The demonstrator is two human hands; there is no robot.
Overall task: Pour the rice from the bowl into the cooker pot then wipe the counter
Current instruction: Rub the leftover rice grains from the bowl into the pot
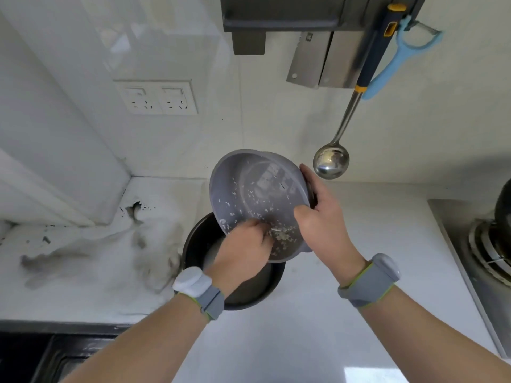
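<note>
At the centre of the frame a grey plastic bowl (258,200) is held tilted steeply on its side, its open mouth turned toward the camera and its lower rim hanging over the dark cooker pot (199,236) that stands on the white counter (318,313); a small clump of rice (282,236) lies in the lowest part of the bowl, and scattered grains cling to its inner wall; a pale mass shows inside the pot, though what it is cannot be told for certain. The right hand (320,217) grips the bowl's right rim, thumb lying inside the bowl and fingers wrapped round the outside edge; the left hand (243,250) reaches into the bowl from below, its fingers curled and their tips at the rice clump, but whether they pinch any grains cannot be told. Both wrists wear grey bands with a white module.

To the left of the pot, in the middle left of the frame, a white cloth (132,239) with dark grey smudges lies crumpled on the counter; above it, at the upper left, a double wall socket (157,98) sits in the tiled wall. At the upper right a steel ladle (331,161), a light blue peeler (398,59) and a cleaver (307,59) hang from a dark rack; at the right edge part of a gas stove (486,244) shows.
</note>
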